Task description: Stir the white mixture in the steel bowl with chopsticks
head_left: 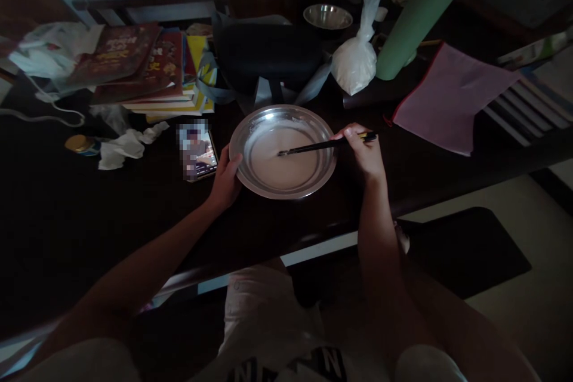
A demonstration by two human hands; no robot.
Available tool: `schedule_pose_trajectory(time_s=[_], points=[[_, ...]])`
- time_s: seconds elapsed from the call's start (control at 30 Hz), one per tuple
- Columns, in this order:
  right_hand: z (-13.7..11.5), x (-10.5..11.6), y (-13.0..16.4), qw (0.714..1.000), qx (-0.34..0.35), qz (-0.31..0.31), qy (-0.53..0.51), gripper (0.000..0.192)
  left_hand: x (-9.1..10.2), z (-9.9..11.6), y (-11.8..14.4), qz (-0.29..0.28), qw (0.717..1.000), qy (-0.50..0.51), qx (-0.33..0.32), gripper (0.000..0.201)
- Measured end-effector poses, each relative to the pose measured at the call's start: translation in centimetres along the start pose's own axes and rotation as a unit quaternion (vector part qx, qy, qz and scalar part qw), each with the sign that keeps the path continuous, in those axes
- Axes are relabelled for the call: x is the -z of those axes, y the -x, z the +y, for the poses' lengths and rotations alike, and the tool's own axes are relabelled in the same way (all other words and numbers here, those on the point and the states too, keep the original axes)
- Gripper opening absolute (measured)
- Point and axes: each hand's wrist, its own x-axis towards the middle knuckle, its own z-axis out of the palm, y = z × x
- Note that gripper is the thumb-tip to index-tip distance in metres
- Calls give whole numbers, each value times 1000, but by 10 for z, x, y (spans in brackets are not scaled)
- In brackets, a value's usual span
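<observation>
A wide metal bowl [286, 194] stands on the dark table in front of me, holding a pale, creamy liquid [280, 176]. My left hand [227, 180] grips the bowl's left rim, thumb over the edge and fingers beneath or behind it, partly hidden. In my right hand [364, 152] is a pair of dark chopsticks [320, 145], held at the right side of the bowl. Their tips reach into the liquid near its middle. Just left of my left hand lies a lit phone [199, 150].
Stacked books [165, 92] and crumpled tissue [119, 149] lie to the left, near a small jar [82, 144]. Behind the bowl are a black bag [268, 57], a tied bag of white powder [356, 65], a second metal bowl [327, 17] and a green post [421, 18]. A pink pouch [452, 95] lies right.
</observation>
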Motion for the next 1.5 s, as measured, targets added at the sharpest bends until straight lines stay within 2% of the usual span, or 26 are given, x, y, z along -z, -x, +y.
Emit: schedule_pose_trajectory(time_s=[0.1,0.27,0.43,0.6,0.77,0.9,1.07,1.23,1.4,1.5], points=[[-1,0,1,999,-6,42,-2,54,0,1,0,-1,1000,-2,4,50],[-2,0,1,1000,-6,-15,8,53,0,0,0,-5,1000,-9,0,49],[0,2,1,999,-6,41,5,54,0,-2,-1,-9,1000,-1,2,52],[2,1,1,1000,3,-23,-11,51,-1,-1,0,0,1000,7,6,52],[2,3,1,999,1,48,2,55,-1,-1,0,-14,1000,4,0,53],[2,2,1,1000,-2,-10,-1,51,1,-2,-1,-6,1000,6,0,53],[2,2,1,999,1,39,-2,53,2,-2,-1,-13,1000,10,3,50],[0,2,1,1000,-5,-23,3,52,1,-2,-1,4,1000,11,1,57],[1,3,1,1000,-4,29,10,54,2,-3,-1,1,1000,9,-1,55],[2,3,1,1000,-8,-6,0,53,2,-3,-2,4,1000,8,-1,56]])
